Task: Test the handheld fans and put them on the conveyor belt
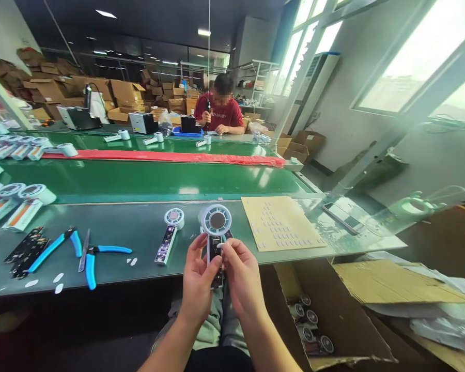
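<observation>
My left hand (198, 276) is wrapped round a handheld fan (216, 221), its round head facing me and a dark circuit board showing in the open handle. At the board's upper part, my right hand (243, 274) pinches a small white oval piece (220, 245); whether it touches the board I cannot tell. A second fan (166, 243) with its board exposed lies on the bench to the left. To the right lies a tan sheet (281, 222) bearing rows of small pale oval pieces.
Blue-handled nippers (56, 250), blue-handled cutters (95, 256) and dark circuit boards (25, 253) lie left, below several assembled fans (27, 206). A cardboard box (294, 289) with fans stands low right. A co-worker (220, 106) sits beyond the green belt (158, 178).
</observation>
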`<state>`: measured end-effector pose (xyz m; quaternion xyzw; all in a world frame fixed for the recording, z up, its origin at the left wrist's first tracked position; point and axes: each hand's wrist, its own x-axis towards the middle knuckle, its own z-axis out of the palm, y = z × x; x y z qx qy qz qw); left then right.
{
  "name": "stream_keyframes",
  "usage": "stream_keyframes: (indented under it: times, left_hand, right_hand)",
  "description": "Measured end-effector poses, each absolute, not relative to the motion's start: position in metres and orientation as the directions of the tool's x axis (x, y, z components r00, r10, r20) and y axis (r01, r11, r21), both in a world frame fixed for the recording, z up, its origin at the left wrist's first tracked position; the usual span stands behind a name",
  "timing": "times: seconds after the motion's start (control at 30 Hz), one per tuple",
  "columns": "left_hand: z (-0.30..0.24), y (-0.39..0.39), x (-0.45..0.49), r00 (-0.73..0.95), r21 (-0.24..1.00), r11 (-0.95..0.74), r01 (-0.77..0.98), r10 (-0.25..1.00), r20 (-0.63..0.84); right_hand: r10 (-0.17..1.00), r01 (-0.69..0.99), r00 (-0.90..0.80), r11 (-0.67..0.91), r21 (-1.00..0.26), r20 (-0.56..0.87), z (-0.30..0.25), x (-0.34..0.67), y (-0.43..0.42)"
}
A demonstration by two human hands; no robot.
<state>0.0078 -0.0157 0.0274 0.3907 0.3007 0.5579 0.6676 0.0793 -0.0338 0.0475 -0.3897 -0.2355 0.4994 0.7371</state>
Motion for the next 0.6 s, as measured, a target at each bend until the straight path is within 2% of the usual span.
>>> stream_keyframes:
  times: [0.3,0.47,0.6]
  left_hand:
    - [0.007,-0.045,0.032,0.333,0.93,0.152,-0.334,0.942,-0.034]
    - [-0.002,-0.063,0.044,0.367,0.967,0.091,-0.236,0.93,0.003]
    - [-0.013,-0.079,0.057,0.484,0.972,0.12,-0.202,0.875,-0.007]
  right_hand:
    - [0.823,-0.533,0.555,0.239,-0.812,-0.121,0.016,0.101,-0.07]
    - [0.794,-0.496,0.603,0.294,-0.817,-0.08,0.005,0.12,-0.095]
    - [0.795,-0.52,0.603,0.33,-0.788,-0.066,-0.005,0.137,-0.122]
